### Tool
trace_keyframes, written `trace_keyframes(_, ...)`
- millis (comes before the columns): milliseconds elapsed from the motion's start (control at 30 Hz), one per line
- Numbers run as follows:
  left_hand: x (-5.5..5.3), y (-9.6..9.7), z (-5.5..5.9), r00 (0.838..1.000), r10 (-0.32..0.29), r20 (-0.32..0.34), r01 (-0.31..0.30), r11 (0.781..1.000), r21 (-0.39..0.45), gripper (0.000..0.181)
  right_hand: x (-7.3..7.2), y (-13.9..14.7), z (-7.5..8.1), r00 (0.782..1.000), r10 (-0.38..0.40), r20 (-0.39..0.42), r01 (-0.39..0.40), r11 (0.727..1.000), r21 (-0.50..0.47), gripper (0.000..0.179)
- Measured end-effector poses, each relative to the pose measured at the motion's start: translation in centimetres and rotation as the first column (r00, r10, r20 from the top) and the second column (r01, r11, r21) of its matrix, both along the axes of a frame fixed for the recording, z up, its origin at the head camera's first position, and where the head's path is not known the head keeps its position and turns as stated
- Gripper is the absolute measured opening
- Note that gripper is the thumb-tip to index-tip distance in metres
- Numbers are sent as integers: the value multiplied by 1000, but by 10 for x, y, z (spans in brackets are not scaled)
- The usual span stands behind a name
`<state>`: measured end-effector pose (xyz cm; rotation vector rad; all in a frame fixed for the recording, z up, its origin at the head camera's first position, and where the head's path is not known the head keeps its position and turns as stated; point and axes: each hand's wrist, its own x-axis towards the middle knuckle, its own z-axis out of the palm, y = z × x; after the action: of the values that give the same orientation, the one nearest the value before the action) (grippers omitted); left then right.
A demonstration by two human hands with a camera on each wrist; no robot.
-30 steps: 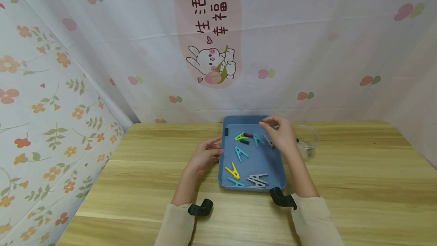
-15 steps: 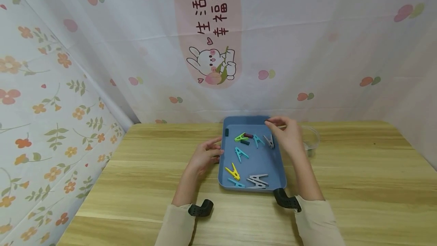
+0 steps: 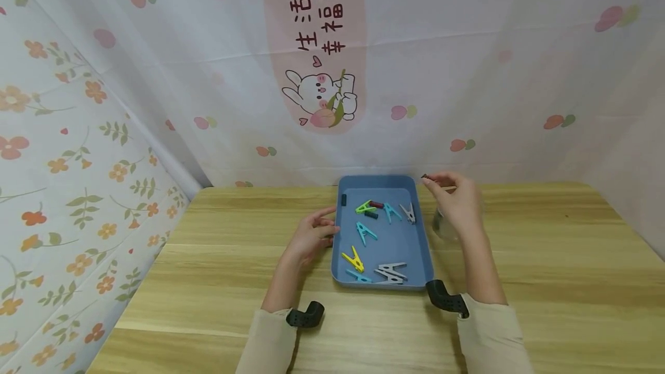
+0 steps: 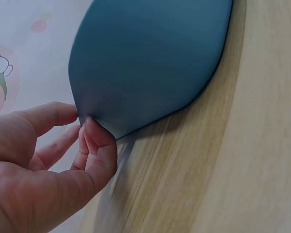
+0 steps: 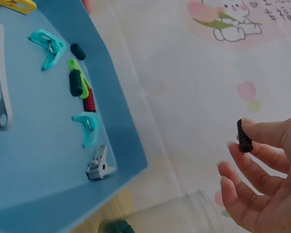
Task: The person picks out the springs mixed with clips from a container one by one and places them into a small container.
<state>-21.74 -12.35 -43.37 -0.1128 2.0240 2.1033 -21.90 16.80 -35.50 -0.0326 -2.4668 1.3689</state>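
The right hand [image 3: 459,201] pinches a dark ridged piece [image 5: 244,136] between thumb and fingertips, at the right centre of the right wrist view; the other fingers curl loosely below. A fingertip hold probably suits so small a thing and leaves most of its length bare. Its long axis runs nearly upright in that view, leaning slightly, with one round end facing down and toward the camera. The piece is beyond the right wall of the blue tray [image 3: 400,241], and a clear jar [image 5: 155,218] is at the bottom of the same view, apart from the fingers.

At the centre of the head view, the left hand [image 3: 312,235] grips the tray's left edge, likely to steady it on the bench [image 3: 218,258]. Clips [image 3: 354,260] lie in it, pointing various ways.
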Motion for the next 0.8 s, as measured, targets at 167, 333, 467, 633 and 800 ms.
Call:
trace_keyframes(167,0,0,-1,1000,-1,2,1,1000,-10,53,2,7,2,1000,-17,8,17,1000,-4,31)
trace_keyframes(333,0,1,-2,1000,1,-2,-1,1000,-17,53,4,17,4,999,-29,19,29,1000,1,35)
trace_keyframes(467,2,0,0,1000,8,-6,-8,999,-31,53,5,22,4,999,-30,11,30,1000,5,35)
trace_keyframes(633,3,0,3,1000,17,-9,-17,999,-30,54,6,25,4,999,-37,29,36,999,10,36)
trace_keyframes(800,2,1,3,1000,8,-19,-9,1000,-27,54,7,30,7,997,-47,63,45,999,22,39)
